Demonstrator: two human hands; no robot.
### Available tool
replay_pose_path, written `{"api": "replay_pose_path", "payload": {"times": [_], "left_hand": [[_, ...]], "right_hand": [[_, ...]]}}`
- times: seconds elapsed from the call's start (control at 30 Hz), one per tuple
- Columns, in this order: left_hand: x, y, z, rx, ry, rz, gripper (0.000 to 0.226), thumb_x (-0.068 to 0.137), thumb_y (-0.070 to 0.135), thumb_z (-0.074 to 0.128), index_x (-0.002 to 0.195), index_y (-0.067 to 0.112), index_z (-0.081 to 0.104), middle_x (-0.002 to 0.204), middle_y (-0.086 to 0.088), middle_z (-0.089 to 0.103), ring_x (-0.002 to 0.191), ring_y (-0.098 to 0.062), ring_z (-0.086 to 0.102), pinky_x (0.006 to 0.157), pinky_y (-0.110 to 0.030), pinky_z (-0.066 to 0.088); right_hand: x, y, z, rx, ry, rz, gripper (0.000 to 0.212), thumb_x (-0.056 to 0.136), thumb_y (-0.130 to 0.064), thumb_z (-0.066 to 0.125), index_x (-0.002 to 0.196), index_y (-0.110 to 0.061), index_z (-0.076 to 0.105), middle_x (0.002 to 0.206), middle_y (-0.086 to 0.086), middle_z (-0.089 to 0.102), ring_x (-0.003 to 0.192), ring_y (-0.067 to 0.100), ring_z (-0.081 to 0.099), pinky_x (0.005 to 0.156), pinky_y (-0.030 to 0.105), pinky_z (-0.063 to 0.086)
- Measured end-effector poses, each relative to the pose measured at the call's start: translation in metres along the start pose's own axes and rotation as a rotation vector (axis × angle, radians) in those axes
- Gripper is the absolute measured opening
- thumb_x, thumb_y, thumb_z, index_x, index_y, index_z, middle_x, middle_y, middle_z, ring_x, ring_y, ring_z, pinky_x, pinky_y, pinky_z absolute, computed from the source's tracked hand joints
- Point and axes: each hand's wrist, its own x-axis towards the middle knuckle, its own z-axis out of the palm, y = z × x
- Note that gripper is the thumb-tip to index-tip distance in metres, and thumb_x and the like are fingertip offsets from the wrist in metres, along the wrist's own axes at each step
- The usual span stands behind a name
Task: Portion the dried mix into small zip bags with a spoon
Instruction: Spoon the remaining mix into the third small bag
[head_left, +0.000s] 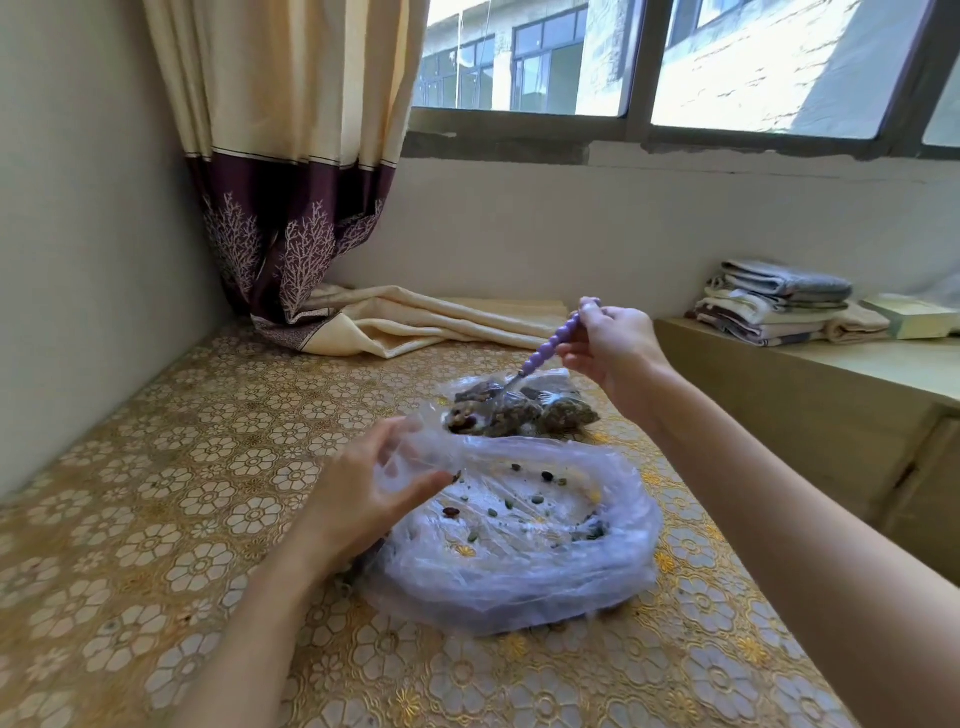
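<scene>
No readable writing or brand on anything in view.

Nearest: a big clear plastic bag (509, 566) lies on the table (156, 545), rim rolled down, roughly mid-table toward the right edge. It's nearly spent, w/ only scattered beans and bits of dried mix (519, 506) on its floor. Bottom of the bag is cut off by its own folds; some dark bits sit under its lower rim, too small to tell what.

Left hand (358, 499) pinches the neck of a small clear zip bag (415, 452) at the big bag's left rim, fingers curled round the film. Contents of that small bag are hard to make out through the plastic.

Just beyond, touching the big bag's far rim, a heap of filled small bags (524, 410) packed w/ brown-green mix; count unclear, they overlap.

Right hand (608, 343) is above that heap, fingers and thumb gripping the top of a purple beaded-handle spoon (553, 343). Spoon slants down-left; its bowl is hidden among the filled bags, so can't tell if it's loaded.

Far side: curtain (291, 156) hem pooled on the table's back edge, left corner. Right, on a separate low cabinet (779, 374), folded towels (779, 306) and a book-like block (909, 314), partly cut off at frame edge. Window (675, 62) above.
</scene>
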Motion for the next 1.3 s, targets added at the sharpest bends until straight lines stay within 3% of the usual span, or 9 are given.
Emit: {"api": "replay_pose_path", "payload": {"times": [0.1, 0.23, 0.37, 0.43, 0.6, 0.77, 0.83, 1.03, 1.3], "left_hand": [[0.000, 0.004, -0.001, -0.112, 0.031, -0.026, 0.085, 0.052, 0.083, 0.051, 0.122, 0.034, 0.046, 0.104, 0.018, 0.059, 0.090, -0.004, 0.059, 0.073, -0.019, 0.046], [0.000, 0.011, -0.004, -0.319, 0.116, -0.060, 0.076, 0.045, 0.088, 0.053, 0.098, 0.033, 0.053, 0.092, 0.014, 0.064, 0.078, 0.008, 0.060, 0.064, -0.005, 0.044], [0.000, 0.011, -0.008, -0.427, 0.197, -0.100, 0.080, 0.042, 0.089, 0.055, 0.102, 0.035, 0.051, 0.084, 0.015, 0.068, 0.074, -0.001, 0.064, 0.059, -0.011, 0.050], [0.002, 0.009, -0.011, -0.422, 0.217, -0.104, 0.092, 0.042, 0.090, 0.053, 0.109, 0.026, 0.053, 0.086, 0.013, 0.067, 0.079, -0.003, 0.065, 0.064, -0.014, 0.048], [0.000, 0.010, -0.015, -0.502, 0.261, -0.102, 0.091, 0.043, 0.090, 0.052, 0.105, 0.025, 0.055, 0.090, 0.012, 0.064, 0.073, 0.011, 0.060, 0.065, -0.003, 0.043], [0.000, 0.001, -0.019, -0.652, 0.384, -0.145, 0.102, 0.049, 0.082, 0.061, 0.118, 0.007, 0.054, 0.082, 0.011, 0.064, 0.075, -0.005, 0.061, 0.085, -0.029, 0.048], [0.001, 0.001, -0.019, -0.668, 0.382, -0.154, 0.103, 0.048, 0.081, 0.063, 0.119, 0.007, 0.054, 0.085, 0.009, 0.065, 0.076, -0.006, 0.061, 0.086, -0.031, 0.047], [0.002, 0.001, -0.015, -0.611, 0.364, -0.149, 0.094, 0.048, 0.082, 0.060, 0.112, 0.013, 0.057, 0.085, 0.008, 0.067, 0.072, 0.000, 0.062, 0.068, -0.012, 0.048], [0.003, -0.005, -0.011, -0.639, 0.335, -0.165, 0.071, 0.052, 0.079, 0.062, 0.100, 0.028, 0.057, 0.081, 0.013, 0.068, 0.071, -0.001, 0.059, 0.075, -0.024, 0.044]], "right_hand": [[-0.013, -0.004, 0.020, 0.006, -0.128, -0.106, 0.030, 0.101, -0.016, 0.039, 0.077, -0.004, 0.051, 0.058, 0.007, 0.060, 0.043, 0.010, 0.060, 0.046, 0.018, 0.051], [-0.029, -0.010, 0.039, -0.042, -0.308, -0.333, 0.018, 0.100, -0.011, 0.039, 0.086, -0.007, 0.049, 0.054, 0.000, 0.064, 0.051, 0.015, 0.064, 0.049, 0.022, 0.051], [-0.042, -0.018, 0.047, -0.060, -0.359, -0.508, 0.019, 0.099, -0.006, 0.039, 0.083, -0.011, 0.049, 0.058, -0.001, 0.063, 0.055, 0.019, 0.065, 0.052, 0.026, 0.052], [-0.045, -0.022, 0.045, 0.012, -0.349, -0.524, 0.019, 0.099, -0.005, 0.038, 0.084, -0.009, 0.049, 0.059, -0.001, 0.063, 0.053, 0.014, 0.065, 0.051, 0.023, 0.052], [-0.045, -0.025, 0.024, 0.165, -0.208, -0.404, 0.019, 0.101, -0.009, 0.035, 0.088, -0.008, 0.049, 0.064, 0.003, 0.065, 0.059, 0.016, 0.066, 0.057, 0.025, 0.054], [-0.037, -0.003, -0.010, 0.057, -0.075, -0.261, 0.024, 0.102, -0.013, 0.033, 0.085, -0.010, 0.050, 0.057, -0.002, 0.061, 0.054, 0.012, 0.061, 0.052, 0.021, 0.048], [-0.033, 0.013, -0.026, -0.046, -0.049, -0.198, 0.023, 0.101, -0.013, 0.035, 0.086, -0.010, 0.051, 0.063, 0.003, 0.057, 0.051, 0.009, 0.057, 0.049, 0.020, 0.044], [-0.025, 0.043, -0.059, -0.285, -0.057, -0.045, 0.023, 0.101, -0.012, 0.035, 0.087, -0.010, 0.053, 0.064, 0.005, 0.056, 0.043, 0.007, 0.053, 0.044, 0.020, 0.038], [-0.043, 0.051, -0.059, -0.340, -0.193, -0.015, 0.025, 0.100, -0.013, 0.040, 0.081, -0.008, 0.055, 0.059, 0.005, 0.058, 0.045, 0.011, 0.054, 0.042, 0.021, 0.042]]}}
